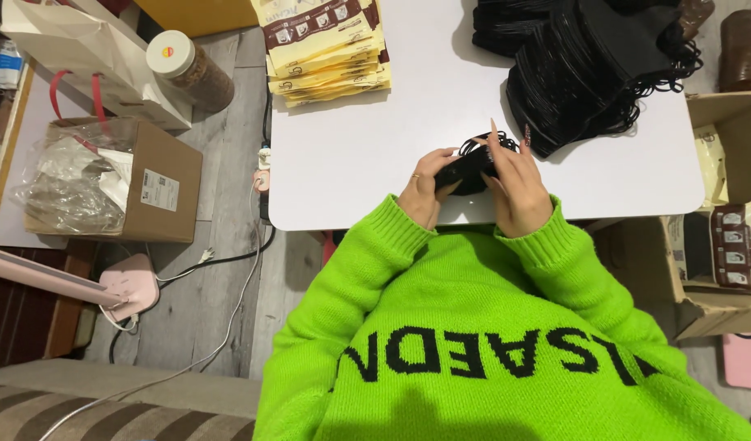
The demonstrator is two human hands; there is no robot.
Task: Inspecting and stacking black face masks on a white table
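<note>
We see the left hand [424,189] and right hand [518,184] both closed on a black face mask [467,169] at the desk's [351,155] near edge, bare desk to the left.

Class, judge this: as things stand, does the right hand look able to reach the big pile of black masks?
Probably yes: the right hand sits just beside the pile of black masks, with only bare white table between.

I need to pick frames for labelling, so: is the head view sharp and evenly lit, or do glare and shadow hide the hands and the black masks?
Head view: sharp, evenly lit, no glare on the white table; left hand and right hand are clear, but the black mask they hold and the mask pile lose detail in darkness; soft shadows only.
</note>
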